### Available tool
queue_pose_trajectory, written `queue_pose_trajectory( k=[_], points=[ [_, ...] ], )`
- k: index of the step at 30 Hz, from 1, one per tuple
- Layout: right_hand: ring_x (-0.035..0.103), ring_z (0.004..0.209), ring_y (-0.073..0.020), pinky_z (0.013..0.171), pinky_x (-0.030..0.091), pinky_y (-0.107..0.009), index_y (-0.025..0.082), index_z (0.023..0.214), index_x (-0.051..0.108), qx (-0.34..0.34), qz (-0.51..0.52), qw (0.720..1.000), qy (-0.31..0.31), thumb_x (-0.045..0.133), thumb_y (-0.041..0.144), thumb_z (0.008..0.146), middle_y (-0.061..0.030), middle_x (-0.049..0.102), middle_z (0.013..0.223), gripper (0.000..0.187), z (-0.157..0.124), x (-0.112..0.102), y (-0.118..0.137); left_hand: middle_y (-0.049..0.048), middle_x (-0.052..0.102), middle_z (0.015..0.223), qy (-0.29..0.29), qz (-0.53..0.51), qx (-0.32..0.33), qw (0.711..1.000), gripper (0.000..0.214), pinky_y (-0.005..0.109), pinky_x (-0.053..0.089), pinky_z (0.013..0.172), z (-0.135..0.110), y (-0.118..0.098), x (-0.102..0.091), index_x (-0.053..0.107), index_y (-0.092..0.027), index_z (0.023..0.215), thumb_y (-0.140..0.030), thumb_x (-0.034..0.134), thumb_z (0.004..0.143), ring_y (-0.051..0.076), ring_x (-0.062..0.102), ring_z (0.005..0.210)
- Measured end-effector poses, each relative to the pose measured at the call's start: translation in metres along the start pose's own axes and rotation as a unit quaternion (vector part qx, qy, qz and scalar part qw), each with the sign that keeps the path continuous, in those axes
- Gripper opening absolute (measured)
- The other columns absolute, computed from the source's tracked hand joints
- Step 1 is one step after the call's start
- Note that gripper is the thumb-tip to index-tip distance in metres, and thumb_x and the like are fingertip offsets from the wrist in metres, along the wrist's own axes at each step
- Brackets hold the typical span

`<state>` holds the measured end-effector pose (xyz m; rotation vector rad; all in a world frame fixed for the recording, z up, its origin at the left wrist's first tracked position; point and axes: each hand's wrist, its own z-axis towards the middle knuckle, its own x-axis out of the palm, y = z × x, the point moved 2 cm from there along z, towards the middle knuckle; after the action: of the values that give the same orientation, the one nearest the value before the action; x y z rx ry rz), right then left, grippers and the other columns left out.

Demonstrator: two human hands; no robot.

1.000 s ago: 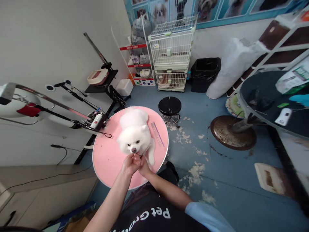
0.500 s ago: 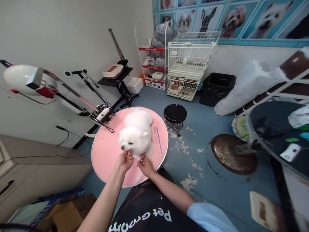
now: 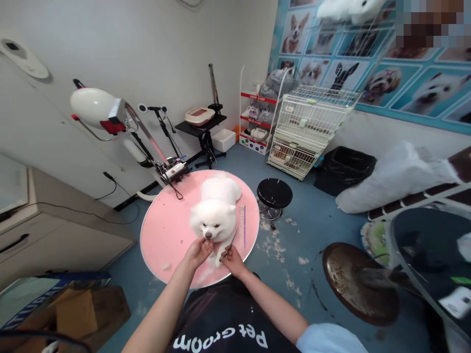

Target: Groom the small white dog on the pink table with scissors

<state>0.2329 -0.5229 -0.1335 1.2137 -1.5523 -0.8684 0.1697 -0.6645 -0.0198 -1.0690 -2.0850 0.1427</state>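
Observation:
A small fluffy white dog point(image 3: 217, 211) lies on a round pink grooming table point(image 3: 165, 230), its face toward me. My left hand point(image 3: 198, 251) is closed under the dog's chin, pinching the fur there. My right hand point(image 3: 232, 259) is closed on a pair of thin scissors point(image 3: 229, 244) that point up toward the dog's chest and front paw. A purple comb point(image 3: 242, 226) lies on the table just right of the dog.
A black round stool point(image 3: 274, 193) stands beyond the table, with clumps of white fur on the blue floor. Wire cages point(image 3: 305, 132), a black bin point(image 3: 342, 169) and a white dryer on a stand point(image 3: 96, 105) ring the area. A dark round table point(image 3: 434, 255) is at right.
The view has tilted up and shifted. The dog turned its head from sideways back toward me. My left hand stayed under its chin, and the scissors stayed near its chest.

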Motion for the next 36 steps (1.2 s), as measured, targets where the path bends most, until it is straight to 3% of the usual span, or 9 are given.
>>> queue_pose_trajectory(
  k=[4,8,12,15,18,22,27,31,36],
  points=[
    [0.064,0.067,-0.0185,0.066,0.054,-0.035,0.025,0.083,0.048,-0.013,-0.044,0.998,-0.031,0.075,0.032,0.059,0.0007,0.064,0.071,0.037,-0.001,-0.026,0.017,0.004,0.066,0.06,-0.023,-0.087,-0.003,0.996,0.015,0.023,0.057,0.058,0.002,0.012,0.007,0.057,-0.015,0.082,-0.001,0.053,0.087,0.015,0.067,0.055],
    [0.059,0.055,-0.0187,0.055,0.05,-0.033,0.024,0.069,0.052,-0.049,-0.129,0.984,-0.116,0.062,0.044,0.072,0.0003,0.057,0.054,0.023,0.021,-0.059,0.055,0.0052,0.067,0.061,-0.032,-0.108,0.008,0.994,0.016,0.024,0.058,0.058,-0.003,0.016,0.006,0.055,-0.015,0.08,-0.003,0.05,0.09,0.016,0.069,0.057],
    [0.064,0.071,-0.0219,0.069,0.053,-0.037,0.02,0.087,0.068,-0.112,-0.164,0.969,-0.144,0.061,0.043,0.076,-0.0059,0.068,0.072,0.027,0.062,-0.079,0.111,0.0047,0.067,0.062,-0.045,-0.092,0.028,0.994,0.011,0.024,0.059,0.057,-0.006,0.015,0.0,0.057,-0.014,0.086,-0.006,0.051,0.091,0.016,0.068,0.056],
    [0.065,0.086,-0.0229,0.081,0.052,-0.037,0.02,0.102,0.072,-0.158,-0.188,0.962,-0.116,0.066,0.038,0.073,-0.0075,0.073,0.093,0.035,0.088,-0.073,0.149,0.0025,0.064,0.057,-0.054,-0.074,0.038,0.995,0.014,0.022,0.058,0.055,-0.005,0.016,-0.004,0.056,-0.015,0.085,-0.004,0.049,0.091,0.014,0.066,0.051],
    [0.063,0.086,-0.0214,0.082,0.05,-0.035,0.02,0.1,0.073,-0.203,-0.255,0.945,-0.017,0.071,0.035,0.071,-0.0062,0.072,0.097,0.033,0.1,-0.058,0.174,0.0033,0.066,0.061,-0.05,-0.058,0.052,0.996,0.013,0.021,0.057,0.053,-0.002,0.016,-0.009,0.056,-0.014,0.088,-0.004,0.048,0.092,0.013,0.065,0.051],
    [0.057,0.074,-0.0175,0.075,0.047,-0.03,0.019,0.071,0.066,-0.222,-0.3,0.927,0.035,0.067,0.039,0.076,-0.0011,0.066,0.075,0.02,0.101,-0.047,0.182,0.0034,0.066,0.063,-0.049,-0.05,0.06,0.996,0.012,0.02,0.057,0.053,0.002,0.015,-0.02,0.057,-0.013,0.092,-0.004,0.049,0.091,0.013,0.065,0.051],
    [0.054,0.066,-0.015,0.067,0.043,-0.026,0.019,0.066,0.061,-0.186,-0.286,0.94,0.03,0.058,0.041,0.082,0.0018,0.059,0.063,0.027,0.103,-0.041,0.175,0.0031,0.066,0.063,-0.057,-0.034,0.055,0.996,0.011,0.019,0.056,0.055,0.003,0.014,-0.026,0.058,-0.013,0.089,-0.003,0.052,0.089,0.012,0.065,0.053],
    [0.048,0.059,-0.0145,0.059,0.037,-0.026,0.02,0.056,0.054,-0.128,-0.293,0.947,-0.037,0.06,0.039,0.078,0.0037,0.049,0.054,0.029,0.106,-0.048,0.169,0.001,0.064,0.063,-0.06,-0.019,0.057,0.996,0.014,0.019,0.056,0.056,0.002,0.014,-0.026,0.059,-0.014,0.085,-0.003,0.053,0.088,0.01,0.063,0.052],
    [0.051,0.063,-0.0164,0.062,0.04,-0.028,0.018,0.073,0.063,-0.112,-0.273,0.951,-0.09,0.051,0.04,0.086,0.0008,0.055,0.062,0.028,0.093,-0.071,0.16,-0.0008,0.061,0.059,-0.061,-0.014,0.055,0.996,0.016,0.018,0.055,0.058,0.007,0.017,-0.031,0.058,-0.015,0.081,-0.002,0.051,0.089,0.009,0.059,0.052]
  ],
)
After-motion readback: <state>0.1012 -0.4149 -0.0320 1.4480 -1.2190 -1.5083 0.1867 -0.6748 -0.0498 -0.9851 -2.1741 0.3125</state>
